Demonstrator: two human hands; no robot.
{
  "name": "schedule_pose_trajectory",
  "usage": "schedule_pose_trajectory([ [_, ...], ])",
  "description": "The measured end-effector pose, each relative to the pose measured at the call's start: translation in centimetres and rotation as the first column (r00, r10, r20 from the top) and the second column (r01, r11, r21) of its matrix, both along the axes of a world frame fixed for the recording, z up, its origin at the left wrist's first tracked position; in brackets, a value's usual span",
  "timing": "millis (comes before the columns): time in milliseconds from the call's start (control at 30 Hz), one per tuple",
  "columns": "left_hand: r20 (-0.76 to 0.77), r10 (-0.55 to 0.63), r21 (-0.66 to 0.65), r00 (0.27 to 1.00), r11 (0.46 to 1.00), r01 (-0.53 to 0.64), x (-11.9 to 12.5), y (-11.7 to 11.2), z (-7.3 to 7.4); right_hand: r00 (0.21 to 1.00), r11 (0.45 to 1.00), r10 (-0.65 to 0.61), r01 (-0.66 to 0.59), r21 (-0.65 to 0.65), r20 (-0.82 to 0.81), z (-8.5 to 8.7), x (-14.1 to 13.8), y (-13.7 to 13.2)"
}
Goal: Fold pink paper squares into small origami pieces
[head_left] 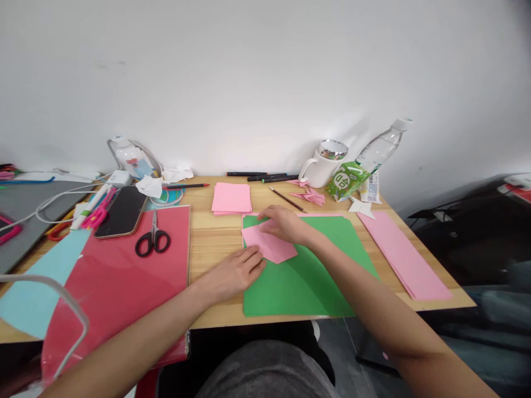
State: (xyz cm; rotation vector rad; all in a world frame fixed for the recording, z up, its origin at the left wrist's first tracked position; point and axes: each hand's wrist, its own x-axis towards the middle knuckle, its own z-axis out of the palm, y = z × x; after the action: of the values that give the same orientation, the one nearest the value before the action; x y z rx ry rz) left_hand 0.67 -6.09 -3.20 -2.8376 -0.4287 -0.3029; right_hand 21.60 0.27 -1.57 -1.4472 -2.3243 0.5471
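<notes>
Head view: flimsy pink paper [279, 250], go easy

It's lying on the green sheet [309, 279], upper left part; left hand [238, 272] has bent fingers at its lower left edge, right hand [285, 222] curls over the top; can't tell if either's pinching; I'd guess feather-light, bendy, quick to crease, a bit slidey; best held flat near the edges.

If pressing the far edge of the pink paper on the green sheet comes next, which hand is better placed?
Probably the right hand: it is over the far edge of the pink paper; the left hand is at the near left edge.
</notes>
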Motion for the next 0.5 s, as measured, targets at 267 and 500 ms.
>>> schedule_pose_trajectory([
  [267,0.075,0.216,-0.045,0.973,0.976,-0.213,0.3,0.7,-0.7,0.978,0.979,-0.171,0.183,-0.095,0.123,1.2,1.2,-1.4],
  [500,0.008,0.303,-0.147,0.953,0.943,-0.298,0.2,1.0,-0.8,0.984,0.989,-0.123,0.132,-0.062,0.13,1.7,1.7,-3.9],
])
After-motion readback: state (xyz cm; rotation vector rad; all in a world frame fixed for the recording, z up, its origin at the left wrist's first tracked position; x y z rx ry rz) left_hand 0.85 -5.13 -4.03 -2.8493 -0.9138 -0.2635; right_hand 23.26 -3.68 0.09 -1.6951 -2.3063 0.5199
